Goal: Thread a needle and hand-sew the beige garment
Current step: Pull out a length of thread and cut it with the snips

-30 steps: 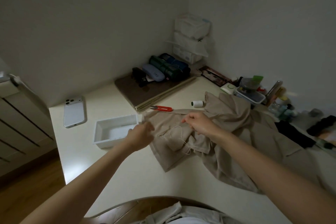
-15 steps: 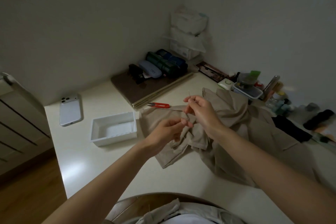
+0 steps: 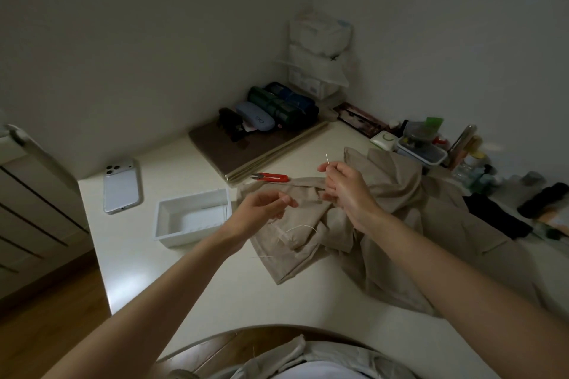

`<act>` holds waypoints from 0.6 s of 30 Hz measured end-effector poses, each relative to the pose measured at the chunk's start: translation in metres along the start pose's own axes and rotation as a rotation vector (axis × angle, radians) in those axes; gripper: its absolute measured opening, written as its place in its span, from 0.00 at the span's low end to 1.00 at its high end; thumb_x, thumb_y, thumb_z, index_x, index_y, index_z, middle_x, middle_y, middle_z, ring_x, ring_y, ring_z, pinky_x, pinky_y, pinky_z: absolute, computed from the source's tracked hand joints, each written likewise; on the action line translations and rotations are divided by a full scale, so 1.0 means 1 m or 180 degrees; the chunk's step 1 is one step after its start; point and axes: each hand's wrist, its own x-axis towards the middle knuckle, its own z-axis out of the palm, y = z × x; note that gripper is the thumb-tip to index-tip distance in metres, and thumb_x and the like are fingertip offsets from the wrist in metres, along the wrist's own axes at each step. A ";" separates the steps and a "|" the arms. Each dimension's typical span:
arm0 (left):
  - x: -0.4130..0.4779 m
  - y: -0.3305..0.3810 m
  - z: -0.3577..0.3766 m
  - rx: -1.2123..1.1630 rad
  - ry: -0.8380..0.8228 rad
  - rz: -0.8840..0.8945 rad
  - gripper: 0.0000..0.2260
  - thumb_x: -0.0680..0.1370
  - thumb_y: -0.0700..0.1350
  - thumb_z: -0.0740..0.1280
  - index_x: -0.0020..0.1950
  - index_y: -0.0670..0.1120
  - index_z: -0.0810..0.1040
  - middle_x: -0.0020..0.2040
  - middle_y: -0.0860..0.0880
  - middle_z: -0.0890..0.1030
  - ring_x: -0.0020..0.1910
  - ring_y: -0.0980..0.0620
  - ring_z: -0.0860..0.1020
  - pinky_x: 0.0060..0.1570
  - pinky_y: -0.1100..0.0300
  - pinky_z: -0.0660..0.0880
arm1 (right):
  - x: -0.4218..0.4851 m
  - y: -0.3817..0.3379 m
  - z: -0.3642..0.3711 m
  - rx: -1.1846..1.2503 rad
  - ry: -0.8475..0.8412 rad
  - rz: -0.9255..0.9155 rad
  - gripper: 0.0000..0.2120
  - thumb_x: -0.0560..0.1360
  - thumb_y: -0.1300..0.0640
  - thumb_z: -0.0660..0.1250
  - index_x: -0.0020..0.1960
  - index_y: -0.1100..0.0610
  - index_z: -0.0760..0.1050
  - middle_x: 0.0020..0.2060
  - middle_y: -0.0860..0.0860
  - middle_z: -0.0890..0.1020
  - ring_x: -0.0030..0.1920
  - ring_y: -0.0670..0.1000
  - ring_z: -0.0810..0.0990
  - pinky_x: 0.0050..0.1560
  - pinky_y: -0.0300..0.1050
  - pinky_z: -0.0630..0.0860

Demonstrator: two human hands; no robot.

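The fingers of my right hand (image 3: 345, 191) pinch the needle (image 3: 327, 159) upright; those of my left hand (image 3: 261, 208) curl loosely, whether holding thread (image 3: 303, 225) I cannot tell. Beneath both, the beige garment (image 3: 400, 194) lies crumpled on the surface (image 3: 215, 286).

The thin metal needle (image 3: 327, 158) pinched in the right hand (image 3: 346, 191) is too fine to show its eye or whether the pale thread (image 3: 301, 226) runs through it, and whether the left hand (image 3: 261, 209) holds that thread cannot be told. The right forearm hides part of the crumpled beige cloth garment (image 3: 400, 194), and the small jars (image 3: 474, 163) along the white desk's (image 3: 154, 271) far right edge blur together.
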 end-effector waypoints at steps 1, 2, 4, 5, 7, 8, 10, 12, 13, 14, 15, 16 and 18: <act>0.000 -0.001 -0.003 0.0023 0.0040 -0.0010 0.09 0.80 0.44 0.62 0.47 0.45 0.81 0.38 0.51 0.78 0.38 0.58 0.74 0.44 0.67 0.70 | 0.001 0.000 0.000 0.0024 -0.0018 0.0012 0.10 0.83 0.61 0.53 0.49 0.57 0.73 0.28 0.48 0.65 0.26 0.43 0.64 0.31 0.37 0.69; 0.000 -0.002 -0.006 0.0031 0.0084 -0.0018 0.09 0.80 0.44 0.62 0.46 0.46 0.82 0.41 0.50 0.80 0.41 0.58 0.75 0.49 0.65 0.70 | 0.002 0.001 0.000 0.0056 -0.0055 0.0035 0.10 0.82 0.61 0.53 0.49 0.58 0.73 0.27 0.48 0.65 0.26 0.43 0.62 0.27 0.35 0.64; 0.000 -0.003 -0.010 0.0017 0.0157 -0.0025 0.09 0.80 0.44 0.63 0.46 0.47 0.82 0.42 0.50 0.81 0.42 0.58 0.77 0.52 0.63 0.70 | 0.002 0.002 0.000 -0.0007 -0.0129 0.0098 0.11 0.82 0.61 0.53 0.47 0.58 0.73 0.27 0.47 0.65 0.24 0.42 0.61 0.23 0.33 0.59; 0.000 -0.003 -0.011 0.0012 0.0183 -0.0026 0.09 0.79 0.44 0.63 0.45 0.47 0.82 0.41 0.50 0.81 0.41 0.59 0.77 0.51 0.63 0.70 | 0.002 0.003 0.000 -0.0126 -0.0159 0.0135 0.11 0.82 0.61 0.53 0.46 0.57 0.73 0.27 0.47 0.66 0.23 0.41 0.61 0.22 0.33 0.59; 0.000 -0.004 -0.014 0.0034 0.0229 -0.0028 0.08 0.79 0.44 0.63 0.45 0.47 0.82 0.40 0.50 0.81 0.40 0.59 0.77 0.51 0.63 0.70 | 0.003 0.007 0.001 -0.0527 -0.0261 0.0167 0.11 0.82 0.59 0.55 0.45 0.56 0.74 0.28 0.48 0.67 0.24 0.41 0.63 0.22 0.32 0.60; 0.000 -0.004 -0.015 0.0055 0.0247 -0.0018 0.08 0.79 0.44 0.64 0.45 0.47 0.82 0.41 0.49 0.81 0.41 0.58 0.77 0.51 0.62 0.70 | 0.003 0.009 0.000 -0.0772 -0.0350 0.0159 0.11 0.82 0.57 0.57 0.45 0.55 0.75 0.29 0.48 0.67 0.25 0.42 0.63 0.23 0.32 0.60; 0.000 -0.004 -0.017 0.0099 0.0271 0.0018 0.08 0.79 0.43 0.64 0.44 0.47 0.82 0.42 0.47 0.81 0.41 0.56 0.77 0.50 0.61 0.70 | 0.001 0.012 0.001 -0.1126 -0.0610 0.0136 0.11 0.80 0.53 0.60 0.45 0.55 0.78 0.28 0.48 0.67 0.26 0.43 0.63 0.23 0.33 0.60; -0.001 -0.003 -0.018 0.0127 0.0281 0.0050 0.07 0.79 0.43 0.65 0.43 0.46 0.81 0.40 0.48 0.81 0.39 0.58 0.76 0.46 0.66 0.70 | -0.003 0.013 0.002 -0.1285 -0.0896 0.0121 0.10 0.78 0.50 0.64 0.45 0.54 0.80 0.28 0.48 0.69 0.26 0.43 0.65 0.25 0.32 0.62; -0.001 -0.004 -0.018 0.0141 0.0271 0.0070 0.07 0.78 0.42 0.65 0.43 0.45 0.81 0.39 0.49 0.80 0.38 0.60 0.76 0.44 0.69 0.71 | -0.005 0.012 0.003 -0.1349 -0.1027 0.0086 0.09 0.77 0.50 0.66 0.44 0.54 0.81 0.29 0.47 0.74 0.29 0.41 0.69 0.27 0.30 0.66; -0.002 -0.004 -0.018 0.0157 0.0257 0.0089 0.06 0.78 0.43 0.65 0.43 0.45 0.81 0.38 0.50 0.80 0.38 0.61 0.77 0.43 0.71 0.71 | -0.007 0.011 0.004 -0.1378 -0.1148 0.0051 0.08 0.76 0.51 0.67 0.43 0.54 0.81 0.34 0.47 0.79 0.34 0.38 0.74 0.33 0.26 0.69; -0.002 -0.006 -0.018 0.0170 0.0245 0.0100 0.06 0.78 0.43 0.66 0.43 0.44 0.81 0.38 0.50 0.80 0.38 0.62 0.77 0.41 0.72 0.71 | -0.008 0.011 0.005 -0.1389 -0.1223 0.0035 0.06 0.76 0.53 0.68 0.43 0.54 0.81 0.40 0.48 0.82 0.40 0.37 0.77 0.38 0.23 0.70; -0.002 -0.009 -0.019 0.0200 0.0246 0.0102 0.06 0.77 0.42 0.66 0.43 0.44 0.81 0.39 0.52 0.81 0.38 0.62 0.78 0.41 0.73 0.72 | -0.008 0.012 0.006 -0.1400 -0.1229 0.0025 0.06 0.76 0.55 0.68 0.43 0.55 0.81 0.44 0.50 0.83 0.44 0.38 0.78 0.41 0.22 0.70; -0.003 -0.019 -0.024 0.0515 0.0278 0.0122 0.05 0.77 0.42 0.66 0.47 0.43 0.81 0.42 0.55 0.81 0.40 0.64 0.79 0.42 0.73 0.73 | -0.005 0.015 0.006 -0.1468 -0.1066 -0.0017 0.06 0.76 0.56 0.68 0.41 0.55 0.80 0.47 0.55 0.84 0.47 0.47 0.81 0.45 0.25 0.71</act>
